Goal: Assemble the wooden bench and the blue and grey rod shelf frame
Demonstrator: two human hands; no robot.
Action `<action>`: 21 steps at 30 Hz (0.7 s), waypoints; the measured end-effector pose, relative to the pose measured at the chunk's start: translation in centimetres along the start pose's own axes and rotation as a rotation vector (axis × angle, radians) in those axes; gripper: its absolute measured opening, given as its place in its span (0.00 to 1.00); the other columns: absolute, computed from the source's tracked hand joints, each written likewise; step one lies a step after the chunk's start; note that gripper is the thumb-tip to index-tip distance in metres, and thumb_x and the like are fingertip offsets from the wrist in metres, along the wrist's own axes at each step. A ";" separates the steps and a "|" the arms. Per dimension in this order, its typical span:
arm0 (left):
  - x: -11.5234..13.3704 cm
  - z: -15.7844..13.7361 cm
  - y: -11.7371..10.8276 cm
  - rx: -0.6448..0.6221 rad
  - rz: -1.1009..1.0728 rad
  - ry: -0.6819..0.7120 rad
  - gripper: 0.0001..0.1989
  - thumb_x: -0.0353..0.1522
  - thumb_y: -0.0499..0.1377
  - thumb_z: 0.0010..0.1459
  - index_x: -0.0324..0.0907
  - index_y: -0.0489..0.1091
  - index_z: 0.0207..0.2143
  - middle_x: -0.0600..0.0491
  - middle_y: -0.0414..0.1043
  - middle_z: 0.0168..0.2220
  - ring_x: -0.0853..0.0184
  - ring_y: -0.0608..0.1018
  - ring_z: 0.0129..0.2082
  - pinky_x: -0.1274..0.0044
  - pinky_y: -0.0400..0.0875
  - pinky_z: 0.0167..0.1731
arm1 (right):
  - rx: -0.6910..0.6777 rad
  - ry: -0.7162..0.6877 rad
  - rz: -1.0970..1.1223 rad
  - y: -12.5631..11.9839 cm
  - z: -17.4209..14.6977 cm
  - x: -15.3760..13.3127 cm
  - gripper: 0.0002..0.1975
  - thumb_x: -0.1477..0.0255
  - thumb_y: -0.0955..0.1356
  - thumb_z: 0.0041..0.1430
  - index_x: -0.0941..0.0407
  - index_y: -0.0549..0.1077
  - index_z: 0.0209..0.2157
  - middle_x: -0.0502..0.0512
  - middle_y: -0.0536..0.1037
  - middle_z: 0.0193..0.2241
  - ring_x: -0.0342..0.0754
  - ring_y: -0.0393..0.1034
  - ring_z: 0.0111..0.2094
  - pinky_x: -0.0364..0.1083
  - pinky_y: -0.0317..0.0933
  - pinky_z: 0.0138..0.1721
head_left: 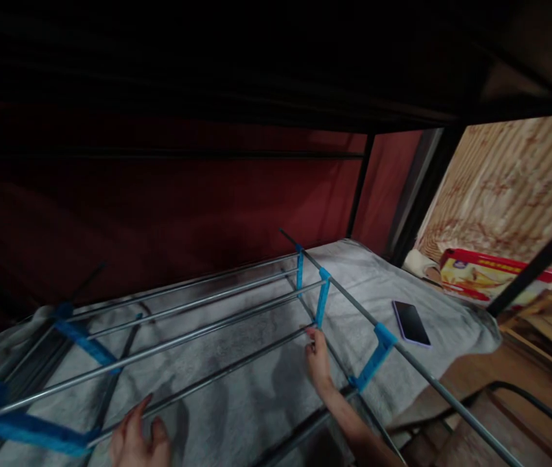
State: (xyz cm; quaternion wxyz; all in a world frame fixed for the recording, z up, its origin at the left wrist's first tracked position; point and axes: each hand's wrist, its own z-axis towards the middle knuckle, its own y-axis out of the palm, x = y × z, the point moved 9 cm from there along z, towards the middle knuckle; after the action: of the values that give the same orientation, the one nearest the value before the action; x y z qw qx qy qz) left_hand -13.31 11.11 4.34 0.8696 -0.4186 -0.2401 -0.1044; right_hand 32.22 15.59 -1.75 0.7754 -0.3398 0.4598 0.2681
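Observation:
A rack frame of grey metal tubes [198,337] and blue plastic connectors [323,298] lies on a grey blanket [251,360]. My right hand [318,360] is closed at the far end of the lower tube, its fingertips pinching by the foot of a blue connector. At the tube's near end, my left hand [140,436] has its thumb and fingers apart, with the tube passing by the fingers. Close to it on the left is another blue connector [37,433], into which tubes run. The lower part of my left hand is cut off by the frame.
A phone [410,323] lies on the blanket to the right. Beyond the bed's edge are a red and yellow box [480,275] and a wooden item [551,327]. Dark bunk posts [426,188] and an overhead frame enclose the space, with a red wall [198,214] behind.

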 end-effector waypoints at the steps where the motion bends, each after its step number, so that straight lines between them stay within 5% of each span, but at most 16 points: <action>1: 2.1 0.8 0.9 -0.025 -0.038 0.043 0.22 0.39 0.46 0.61 0.49 0.63 0.57 0.46 0.70 0.51 0.52 0.72 0.55 0.60 0.68 0.58 | -0.064 -0.050 0.028 1.0 0.2 -1.0 0.26 0.78 0.59 0.48 0.54 0.70 0.50 0.58 0.74 0.49 0.51 0.67 0.54 0.54 0.60 0.60; 5: 8.2 4.2 6.3 -0.211 -0.100 0.176 0.19 0.35 0.46 0.61 0.44 0.69 0.51 0.45 0.73 0.49 0.57 0.75 0.52 0.65 0.69 0.58 | -0.121 -0.137 -0.023 3.2 3.5 -3.7 0.32 0.82 0.58 0.46 0.58 0.69 0.55 0.61 0.71 0.55 0.50 0.64 0.60 0.52 0.57 0.63; 10: 11.6 6.6 12.4 -0.419 0.012 0.327 0.21 0.27 0.46 0.62 0.41 0.69 0.53 0.45 0.72 0.56 0.62 0.73 0.57 0.72 0.64 0.61 | -0.155 0.011 -0.287 5.2 8.5 -2.1 0.34 0.84 0.59 0.46 0.65 0.67 0.57 0.68 0.69 0.58 0.55 0.62 0.62 0.52 0.57 0.63; 21: 14.4 7.4 17.4 -0.610 0.180 0.461 0.24 0.23 0.46 0.61 0.42 0.69 0.57 0.45 0.75 0.55 0.62 0.73 0.59 0.70 0.60 0.62 | -0.116 0.222 -0.395 7.5 12.6 1.6 0.28 0.82 0.63 0.49 0.63 0.71 0.55 0.70 0.73 0.52 0.61 0.69 0.55 0.54 0.58 0.56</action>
State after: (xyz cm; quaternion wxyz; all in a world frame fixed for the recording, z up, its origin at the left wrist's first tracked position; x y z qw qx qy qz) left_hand 3.35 28.06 3.78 0.7421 -0.6428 0.0410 -0.1856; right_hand 34.12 30.19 -0.91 0.7368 -0.4945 0.4505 0.0981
